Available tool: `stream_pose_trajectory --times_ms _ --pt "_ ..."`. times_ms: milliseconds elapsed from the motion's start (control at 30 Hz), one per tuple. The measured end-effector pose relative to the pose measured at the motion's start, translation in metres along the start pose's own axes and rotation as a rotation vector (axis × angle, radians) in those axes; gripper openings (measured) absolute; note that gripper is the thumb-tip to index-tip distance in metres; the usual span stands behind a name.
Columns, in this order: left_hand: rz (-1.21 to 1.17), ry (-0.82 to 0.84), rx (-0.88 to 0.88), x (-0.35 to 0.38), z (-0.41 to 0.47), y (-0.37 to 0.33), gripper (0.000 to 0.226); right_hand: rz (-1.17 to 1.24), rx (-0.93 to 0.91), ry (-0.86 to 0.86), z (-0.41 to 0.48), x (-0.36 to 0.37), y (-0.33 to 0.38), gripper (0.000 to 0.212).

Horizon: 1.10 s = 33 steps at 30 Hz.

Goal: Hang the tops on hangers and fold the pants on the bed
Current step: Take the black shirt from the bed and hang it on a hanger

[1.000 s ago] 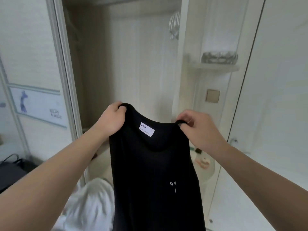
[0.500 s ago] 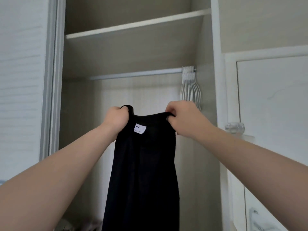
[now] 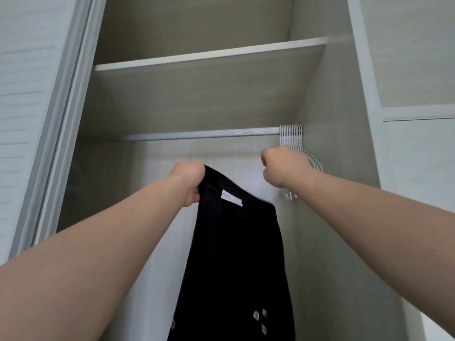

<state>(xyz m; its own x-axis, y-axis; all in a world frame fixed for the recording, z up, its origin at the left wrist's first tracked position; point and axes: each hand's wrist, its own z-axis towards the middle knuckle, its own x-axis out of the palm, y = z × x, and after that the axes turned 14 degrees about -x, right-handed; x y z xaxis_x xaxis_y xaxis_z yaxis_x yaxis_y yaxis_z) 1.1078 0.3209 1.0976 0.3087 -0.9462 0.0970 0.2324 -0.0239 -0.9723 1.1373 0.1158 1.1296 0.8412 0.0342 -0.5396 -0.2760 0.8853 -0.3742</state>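
A black sleeveless top point(image 3: 234, 254) with a white neck label hangs down inside the open wardrobe. My left hand point(image 3: 189, 180) grips its left shoulder strap, and the right strap droops free. My right hand point(image 3: 283, 166) is raised with curled fingers against a bunch of white wire hangers point(image 3: 291, 136). These hang at the right end of the metal rail point(image 3: 202, 134). The hand's back hides whether its fingers hold a hanger.
A wooden shelf point(image 3: 209, 55) spans the wardrobe above the rail. The sliding door frame point(image 3: 61, 119) stands on the left and a white cabinet panel point(image 3: 418, 168) on the right. No clothes hang on the rail left of the hangers.
My view has tilted upward to the rail. My right hand let go of the top's right strap and rose to the hangers; the top now hangs from my left hand alone.
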Motion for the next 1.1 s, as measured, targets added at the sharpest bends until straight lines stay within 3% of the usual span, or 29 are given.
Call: stream_pose_trajectory --times_ms 100,233,433,867,1100 --pt "0.004 0.005 0.010 0.015 0.008 -0.001 0.025 -0.248 0.066 -0.017 0.019 0.010 -0.016 0.038" --pt "0.043 0.001 0.044 0.033 0.024 0.000 0.023 -0.328 0.244 0.095 0.035 0.027 -0.029 0.047" --pt "0.083 -0.002 0.047 0.040 0.039 0.002 0.023 -0.439 0.215 0.040 0.042 0.054 -0.037 0.040" --pt "0.122 -0.019 0.051 0.040 0.039 0.001 0.026 -0.195 0.293 -0.114 0.054 0.035 -0.060 0.041" --pt "0.146 -0.004 0.051 0.036 0.011 -0.002 0.022 -0.036 0.263 -0.245 0.043 -0.004 -0.049 0.029"
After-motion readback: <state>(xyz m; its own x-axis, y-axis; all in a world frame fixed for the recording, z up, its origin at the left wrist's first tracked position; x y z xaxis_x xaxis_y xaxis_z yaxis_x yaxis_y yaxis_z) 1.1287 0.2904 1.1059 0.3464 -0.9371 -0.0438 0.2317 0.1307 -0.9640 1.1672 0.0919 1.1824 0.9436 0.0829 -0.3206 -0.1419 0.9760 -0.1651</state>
